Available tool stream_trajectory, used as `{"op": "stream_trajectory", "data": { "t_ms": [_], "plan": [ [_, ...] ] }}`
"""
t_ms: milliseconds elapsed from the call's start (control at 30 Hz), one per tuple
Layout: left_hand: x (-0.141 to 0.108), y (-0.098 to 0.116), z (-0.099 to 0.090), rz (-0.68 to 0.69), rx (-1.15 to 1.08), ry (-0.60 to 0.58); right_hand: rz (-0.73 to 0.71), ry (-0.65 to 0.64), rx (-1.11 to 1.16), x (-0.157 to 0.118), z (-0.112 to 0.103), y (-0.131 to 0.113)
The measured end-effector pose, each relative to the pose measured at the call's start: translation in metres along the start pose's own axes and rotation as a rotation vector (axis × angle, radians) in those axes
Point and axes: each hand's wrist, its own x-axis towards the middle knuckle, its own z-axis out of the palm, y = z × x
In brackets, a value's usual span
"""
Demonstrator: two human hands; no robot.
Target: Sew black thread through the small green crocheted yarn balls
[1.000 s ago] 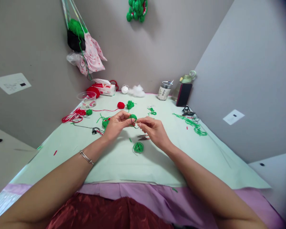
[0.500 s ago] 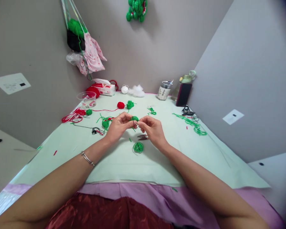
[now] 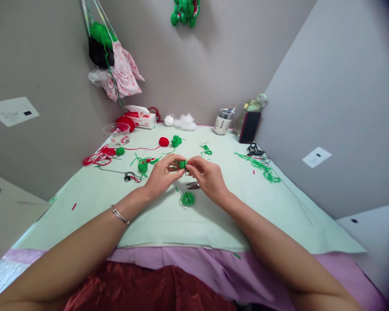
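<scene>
Over the middle of the table, my left hand (image 3: 162, 173) pinches a small green crocheted piece (image 3: 183, 164) between thumb and fingers. My right hand (image 3: 208, 176) meets it from the right, its thumb and forefinger closed at the piece's edge, where a dark strand (image 3: 186, 171) hangs. Whether a needle or hook is in those fingertips is too small to tell. Below the hands lie scissors (image 3: 193, 185), partly covered by my right hand, and a round green yarn piece (image 3: 187, 199). Left of my left hand rests another green crocheted piece (image 3: 143, 166) with red and white parts.
Red yarn (image 3: 100, 156), a clear plastic tub (image 3: 117, 134) and a tissue box (image 3: 145, 120) stand at the left back. White stuffing (image 3: 185, 122) lies by the wall. A pen can (image 3: 222, 122), a phone (image 3: 250, 127) and green strands (image 3: 262, 167) are at the right.
The green piece has turned in my left hand, and the dark strand now sits at its right edge. My right fingertips have closed in against it. The view has shifted slightly.
</scene>
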Motion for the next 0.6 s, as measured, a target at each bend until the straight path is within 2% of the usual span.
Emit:
{"op": "stream_trajectory", "data": {
  "t_ms": [67,133,200,267,400,467,600],
  "plan": [
    [-0.001,0.000,0.000,0.014,0.045,-0.028,-0.065,0.027,-0.092,0.001,-0.002,0.000],
    [-0.001,0.000,0.000,0.023,0.080,-0.042,-0.090,0.064,-0.065,0.004,-0.006,-0.002],
    [-0.002,-0.001,0.000,0.035,0.120,-0.058,-0.053,0.110,0.075,0.008,-0.013,-0.006],
    [-0.002,-0.003,-0.001,0.042,0.158,-0.087,0.044,0.127,0.282,0.011,-0.020,-0.009],
    [-0.001,-0.009,-0.003,0.028,0.196,-0.138,0.305,-0.097,0.599,0.018,-0.035,-0.013],
    [-0.001,-0.011,-0.004,0.028,0.222,-0.159,0.332,-0.126,0.665,0.021,-0.045,-0.013],
    [0.000,-0.009,-0.003,0.005,0.222,-0.188,0.166,0.173,0.715,0.030,-0.070,-0.012]
  ]
}}
